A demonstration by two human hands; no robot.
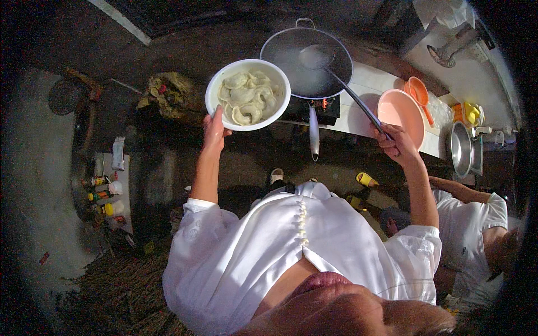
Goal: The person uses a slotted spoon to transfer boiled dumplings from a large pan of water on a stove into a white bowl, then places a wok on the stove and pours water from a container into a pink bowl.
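A white bowl [213, 110] of several pale dumplings [249, 95] is gripped at its near-left rim by my left hand [215, 131]. It is held up beside a wok [332, 86] and overlaps the wok's left edge. My right hand [397, 143] grips the dark handle of a ladle [353, 95]. The ladle's round head lies inside the wok, in cloudy, steaming liquid [294, 71]. The wok sits over a stove [332, 115], where a little orange glow shows. Its long metal handle [314, 134] points toward me.
Right of the stove, a pink basin [397, 111], an orange strainer or scoop [417, 91] and a metal basin [460, 149] line the white-tiled counter [363, 80]. Another person [470, 235] in white is close at my right. Bottles [112, 208] stand on a shelf at left; dry brushwood [122, 290] lies behind.
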